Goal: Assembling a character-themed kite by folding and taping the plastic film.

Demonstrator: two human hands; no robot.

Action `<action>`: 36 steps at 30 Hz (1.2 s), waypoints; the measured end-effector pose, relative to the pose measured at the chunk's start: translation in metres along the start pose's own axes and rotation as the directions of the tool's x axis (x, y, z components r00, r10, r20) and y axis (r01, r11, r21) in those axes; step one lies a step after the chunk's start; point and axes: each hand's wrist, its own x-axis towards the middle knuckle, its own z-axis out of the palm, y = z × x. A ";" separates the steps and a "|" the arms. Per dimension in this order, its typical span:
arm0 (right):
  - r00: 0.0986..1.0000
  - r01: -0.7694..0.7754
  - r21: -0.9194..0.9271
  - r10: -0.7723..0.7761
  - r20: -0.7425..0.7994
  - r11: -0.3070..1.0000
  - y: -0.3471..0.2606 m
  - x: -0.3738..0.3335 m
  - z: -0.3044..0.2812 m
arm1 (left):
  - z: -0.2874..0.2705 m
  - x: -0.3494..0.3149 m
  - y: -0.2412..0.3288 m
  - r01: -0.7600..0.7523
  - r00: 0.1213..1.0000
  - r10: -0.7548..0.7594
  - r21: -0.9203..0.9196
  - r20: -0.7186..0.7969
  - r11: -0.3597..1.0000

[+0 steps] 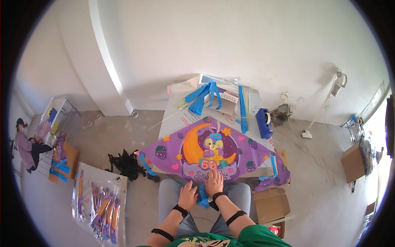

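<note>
Kite flat on table, both hands at its near tip.

One purple kite (210, 154) lies spread on the table (175, 119), tail end toward the person. Right hand (214, 181) presses flat on the lower point, fingers spread, gripping nothing. Left hand (188, 196) is open on the lap just beside it, touching a blue strip (203, 196) that hangs from the tip. One open cardboard box (269, 204) at right on the floor; contents can't be told. Second box (353, 162) far right, closed. One blue tape dispenser (264, 122) on the table's right edge. Blue ribbons (202, 96) in a pile at the far end. Packaged kites (102, 206) on the floor left; count unclear.
</note>
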 end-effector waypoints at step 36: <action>0.957 0.282 0.889 -0.177 -0.231 0.362 0.042 -0.094 -0.396 | -0.358 0.091 0.093 -0.499 0.469 0.365 0.099 -0.804 0.861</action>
